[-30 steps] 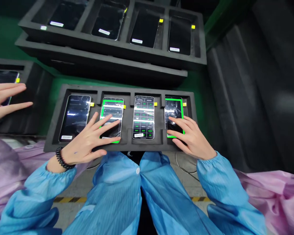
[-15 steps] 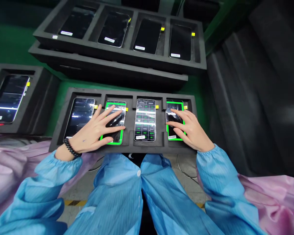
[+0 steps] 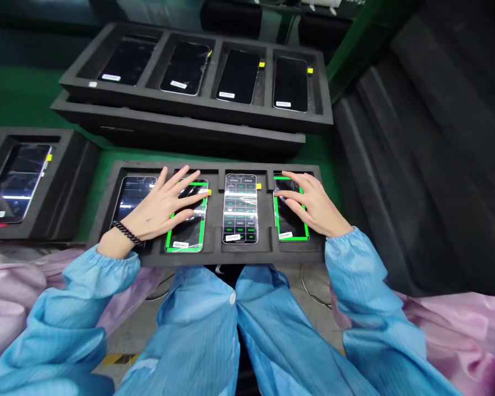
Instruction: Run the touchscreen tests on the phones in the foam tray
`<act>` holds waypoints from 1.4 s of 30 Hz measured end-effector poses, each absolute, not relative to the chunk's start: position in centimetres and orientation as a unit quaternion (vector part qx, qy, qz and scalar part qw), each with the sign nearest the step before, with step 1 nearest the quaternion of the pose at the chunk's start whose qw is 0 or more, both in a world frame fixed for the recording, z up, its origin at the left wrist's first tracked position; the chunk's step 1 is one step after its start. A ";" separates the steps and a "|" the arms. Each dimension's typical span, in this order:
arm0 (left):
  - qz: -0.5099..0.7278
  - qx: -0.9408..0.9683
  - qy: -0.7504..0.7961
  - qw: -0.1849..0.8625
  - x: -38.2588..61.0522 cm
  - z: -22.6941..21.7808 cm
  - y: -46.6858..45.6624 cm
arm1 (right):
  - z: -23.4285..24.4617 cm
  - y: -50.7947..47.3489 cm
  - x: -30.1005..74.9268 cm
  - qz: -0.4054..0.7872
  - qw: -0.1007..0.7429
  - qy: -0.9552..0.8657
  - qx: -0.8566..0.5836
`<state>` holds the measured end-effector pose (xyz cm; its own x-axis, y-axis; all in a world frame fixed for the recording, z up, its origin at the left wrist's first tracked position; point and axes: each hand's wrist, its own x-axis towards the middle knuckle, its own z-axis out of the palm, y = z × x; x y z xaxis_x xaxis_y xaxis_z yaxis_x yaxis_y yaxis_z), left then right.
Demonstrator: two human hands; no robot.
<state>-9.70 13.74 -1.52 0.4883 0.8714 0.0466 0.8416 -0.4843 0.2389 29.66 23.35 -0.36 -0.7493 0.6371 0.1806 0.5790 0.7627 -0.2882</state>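
Note:
A dark foam tray (image 3: 214, 256) lies across my lap with phones in its slots. My left hand (image 3: 160, 206) rests open, fingers spread flat over the second phone (image 3: 185, 231), whose screen has a bright green border. My right hand (image 3: 313, 203) lies open on the fourth phone (image 3: 291, 225), also green-bordered, with fingertips near its top. Between them the third phone (image 3: 240, 209) shows a grid of buttons. The first phone (image 3: 132, 192) is dark and partly under my left wrist.
Two stacked foam trays (image 3: 190, 118) with several dark phones sit behind on a green surface (image 3: 20, 93). Another tray (image 3: 37, 220) with a phone stands at the left. A dark moulded wall (image 3: 416, 165) rises at the right. Pink garments (image 3: 457, 324) of neighbours flank my blue-clad legs.
Both hands slid up the screens toward the phones' far ends. Another person's hand at the far left has gone from view. The view shifted a little downward.

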 end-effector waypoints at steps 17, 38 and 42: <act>0.089 0.848 0.520 0.051 -7.5 -1.1 12.0 | 0.7 22.9 28.3 0.055 0.104 -0.928 -0.353; 0.086 0.820 0.563 0.052 -6.5 -1.3 7.2 | -0.3 16.0 30.7 0.099 0.147 -0.929 -0.326; 0.082 0.812 0.577 0.038 -5.8 -1.4 8.8 | -0.7 15.4 31.0 0.101 0.167 -0.920 -0.340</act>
